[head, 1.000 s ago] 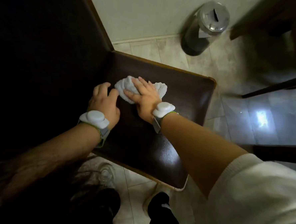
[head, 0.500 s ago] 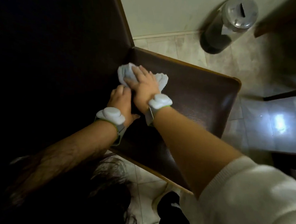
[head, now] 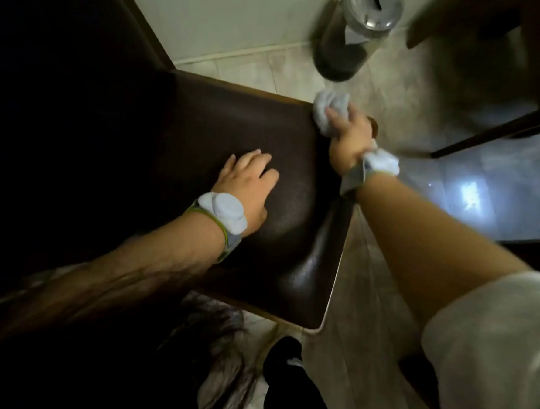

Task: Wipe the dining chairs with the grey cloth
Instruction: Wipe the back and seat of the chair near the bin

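Observation:
A dark brown dining chair [head: 235,123] with a padded seat fills the middle of the view, its tall backrest in shadow at the left. My right hand [head: 350,135] grips the bunched grey cloth [head: 328,108] at the seat's far right corner, fingers curled round it. My left hand [head: 248,184] rests flat on the middle of the seat, fingers spread and relaxed. Both wrists wear a white band device.
A dark cylindrical bin [head: 355,32] with a metal lid stands on the tiled floor by the wall beyond the chair. More dark wooden furniture [head: 498,76] is at the upper right. My dark shoe [head: 286,379] is on the floor below the seat's front edge.
My right hand has swept the cloth from near the backrest across the seat to its far right corner. My left hand slid from beside the backrest to the middle of the seat.

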Demonstrator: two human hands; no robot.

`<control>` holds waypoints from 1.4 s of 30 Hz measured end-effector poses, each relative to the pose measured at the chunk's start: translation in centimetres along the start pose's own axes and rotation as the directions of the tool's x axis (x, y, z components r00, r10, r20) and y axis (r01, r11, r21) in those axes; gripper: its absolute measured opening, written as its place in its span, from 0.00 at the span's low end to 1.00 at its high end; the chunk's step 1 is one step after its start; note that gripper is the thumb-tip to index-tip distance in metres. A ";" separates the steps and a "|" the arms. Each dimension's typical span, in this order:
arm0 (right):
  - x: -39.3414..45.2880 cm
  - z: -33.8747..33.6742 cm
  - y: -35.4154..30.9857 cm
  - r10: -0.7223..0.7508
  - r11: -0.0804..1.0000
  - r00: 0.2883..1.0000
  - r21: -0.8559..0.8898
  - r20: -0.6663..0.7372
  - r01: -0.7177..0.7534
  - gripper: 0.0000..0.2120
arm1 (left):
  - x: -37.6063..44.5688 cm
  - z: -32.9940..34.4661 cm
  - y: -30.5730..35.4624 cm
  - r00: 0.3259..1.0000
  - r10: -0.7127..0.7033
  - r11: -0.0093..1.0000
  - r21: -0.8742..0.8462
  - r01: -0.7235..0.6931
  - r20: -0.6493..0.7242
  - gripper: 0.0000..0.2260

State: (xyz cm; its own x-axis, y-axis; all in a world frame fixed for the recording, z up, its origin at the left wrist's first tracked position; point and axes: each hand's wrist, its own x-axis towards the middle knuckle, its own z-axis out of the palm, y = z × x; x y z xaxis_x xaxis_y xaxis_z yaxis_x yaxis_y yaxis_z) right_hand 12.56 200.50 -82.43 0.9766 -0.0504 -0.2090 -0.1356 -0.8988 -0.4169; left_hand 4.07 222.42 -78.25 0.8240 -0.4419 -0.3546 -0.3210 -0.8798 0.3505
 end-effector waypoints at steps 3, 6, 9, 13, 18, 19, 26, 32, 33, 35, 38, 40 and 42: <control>2.1 -1.2 0.6 0.211 0.965 0.977 0.160 0.000 -0.208 0.27 | 0.4 0.4 0.3 1.000 -0.030 0.999 0.024 0.030 0.006 0.26; -2.3 0.5 0.1 0.082 0.978 0.996 0.195 -0.044 -0.072 0.26 | -0.1 1.2 0.4 0.998 -0.067 0.997 0.047 0.067 -0.004 0.28; -10.4 3.1 0.5 -0.051 0.966 0.984 0.243 -0.172 0.093 0.25 | -0.3 1.8 1.0 0.995 -0.103 0.993 0.049 0.104 -0.008 0.29; -24.7 5.7 -0.4 -0.053 0.932 0.992 0.352 -0.112 0.090 0.30 | -1.0 2.3 2.0 0.991 -0.131 0.987 0.100 0.129 0.015 0.31; -34.8 8.8 -0.2 -0.358 0.903 0.929 0.287 0.090 0.320 0.19 | -2.8 3.0 2.8 0.993 -0.114 0.988 0.104 0.112 0.015 0.32; -35.1 8.9 0.3 -0.386 0.894 0.919 0.277 0.077 0.352 0.18 | -3.2 3.1 3.0 0.993 -0.112 0.989 0.097 0.109 0.028 0.32; -24.3 6.0 3.2 0.115 0.902 0.956 0.430 -0.271 0.014 0.21 | -5.5 3.6 1.9 0.996 -0.053 0.997 0.065 0.048 0.070 0.33; -24.9 6.2 -2.2 -0.045 0.951 0.976 0.290 -0.213 0.107 0.21 | -7.1 3.5 0.5 0.997 -0.047 0.998 -0.031 0.049 0.059 0.28; -25.4 6.3 -2.4 -0.331 0.931 0.931 0.109 -0.151 0.348 0.22 | -7.3 3.4 0.0 0.997 -0.054 0.998 -0.036 0.056 0.060 0.27; -24.4 6.2 -1.4 -0.582 0.813 0.811 0.059 0.059 0.579 0.22 | -7.9 3.3 -0.9 0.995 -0.068 0.997 -0.021 0.070 0.070 0.26; -18.7 5.0 -0.8 -0.231 0.942 0.973 0.243 -0.027 0.230 0.24 | -8.5 2.4 -2.8 0.992 -0.107 0.994 0.019 0.106 0.070 0.26; -14.3 3.5 -2.4 0.180 0.906 0.978 0.405 -0.103 -0.124 0.28 | -9.1 1.7 -4.7 0.983 -0.174 0.984 0.033 0.173 0.059 0.25; -11.0 2.9 -4.9 0.424 0.803 0.899 0.506 -0.111 -0.317 0.29 | -9.5 1.4 -5.7 0.976 -0.212 0.977 0.019 0.211 0.056 0.25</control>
State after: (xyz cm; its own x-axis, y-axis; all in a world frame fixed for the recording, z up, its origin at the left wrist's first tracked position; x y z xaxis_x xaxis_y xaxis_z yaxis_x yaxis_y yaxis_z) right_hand 1.96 206.72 -80.61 0.8386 -0.4748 -0.2670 -0.5025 -0.4852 -0.7156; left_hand -2.55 231.39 -78.07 0.8460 -0.2544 -0.4686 -0.1486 -0.9565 0.2510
